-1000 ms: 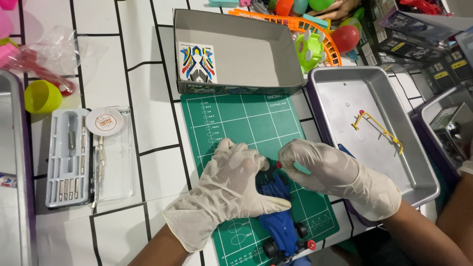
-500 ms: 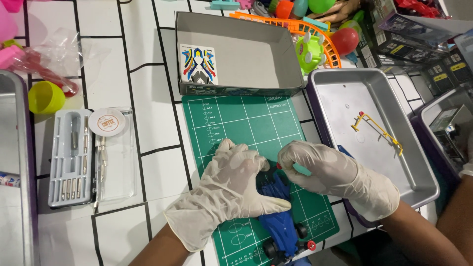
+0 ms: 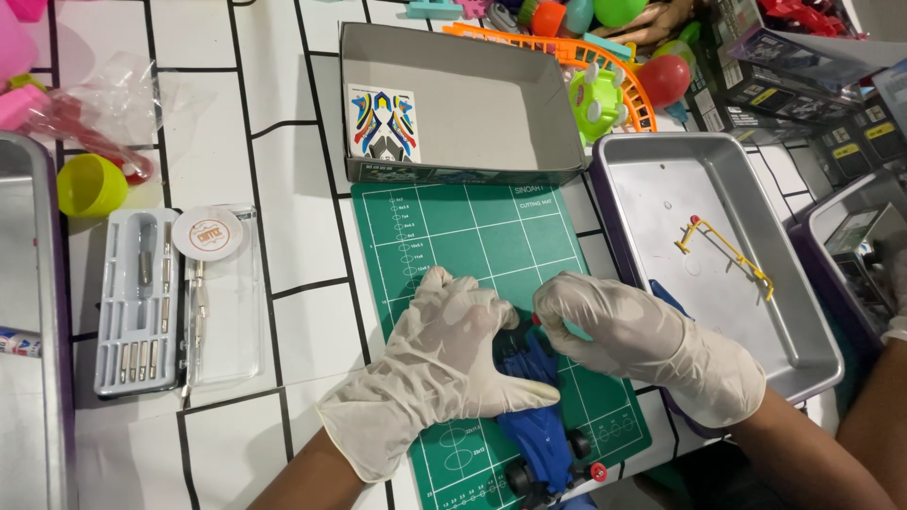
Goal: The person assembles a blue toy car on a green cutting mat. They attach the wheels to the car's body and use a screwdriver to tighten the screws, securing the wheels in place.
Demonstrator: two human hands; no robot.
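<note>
Two gloved hands work over one blue toy car (image 3: 540, 430), which lies lengthwise on one green cutting mat (image 3: 472, 236) near the mat's lower edge, its black wheels pointing toward the bottom of the view. One shallow grey cardboard box (image 3: 472, 104) sits just beyond the mat's far edge, with one multicoloured sticker sheet (image 3: 383, 123) lying inside at its left. One metal tray (image 3: 718, 264) stands to the right of the mat and holds one small yellow wire-like part (image 3: 726, 250). One grey screwdriver set (image 3: 140, 300) with its clear lid (image 3: 227, 302) open beside it lies well to the left of the mat, and one yellow-green cup (image 3: 90, 184) sits beyond it. A heap of colourful plastic toys fills the far right corner. The surface (image 3: 293, 236) is white with a grid of black lines, like tiles; no more of the room shows. The left hand (image 3: 439, 364) lies palm down across the front half of the car, fingers spread and pressing on the body. The right hand (image 3: 619, 331) meets it from the right, fingertips pinched together on a small red piece (image 3: 537, 321) at the car's front end. Both hands touch the car and nearly touch each other.
</note>
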